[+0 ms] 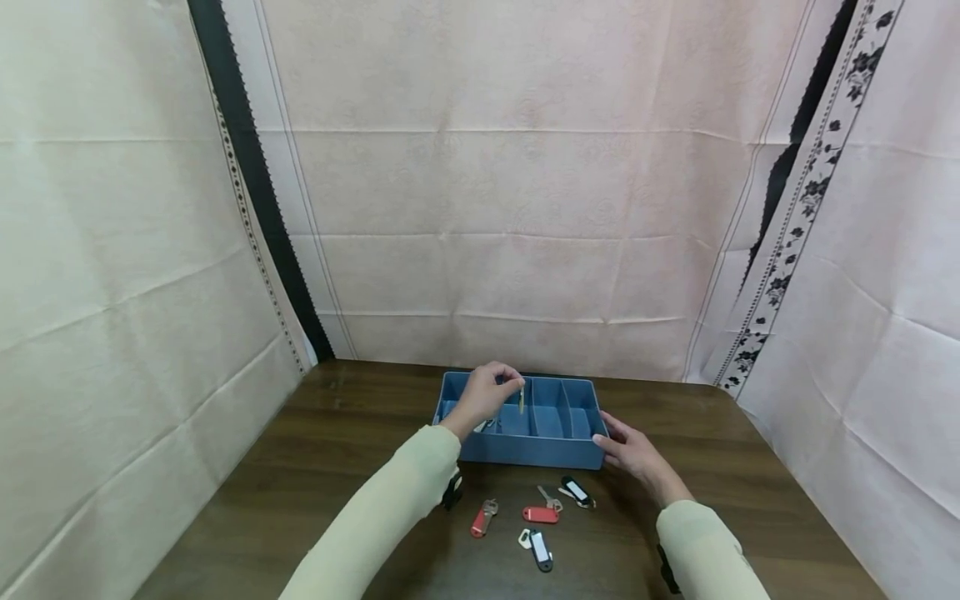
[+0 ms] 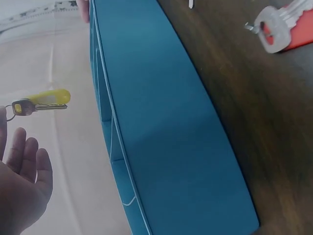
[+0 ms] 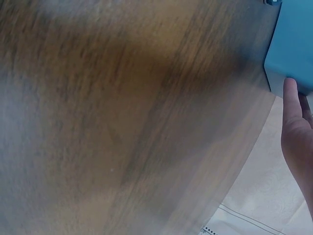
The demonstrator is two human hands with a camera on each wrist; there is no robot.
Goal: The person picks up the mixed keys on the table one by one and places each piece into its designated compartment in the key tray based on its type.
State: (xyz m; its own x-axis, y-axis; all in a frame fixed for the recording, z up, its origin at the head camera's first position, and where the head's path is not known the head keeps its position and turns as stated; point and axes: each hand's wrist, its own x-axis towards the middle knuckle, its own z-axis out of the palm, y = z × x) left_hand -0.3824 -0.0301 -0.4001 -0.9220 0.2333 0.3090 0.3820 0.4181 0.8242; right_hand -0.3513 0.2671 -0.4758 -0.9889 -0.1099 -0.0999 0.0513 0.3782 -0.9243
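My left hand is raised over the blue compartment box and pinches a ring between thumb and finger. From that ring hangs a key with a yellow tag, clear above the compartments in the left wrist view. The other fingers of this hand are loosely bent. At the box's right end, my right hand touches the side and front corner with straight fingers; its thumb lies against the corner. Partly hidden by the left forearm, some keys lie in the box's left part.
On the wooden table in front of the box lie keys with a red tag, another red tag, a black tag and a second black tag. A pale cloth hangs behind the table, with more at both sides.
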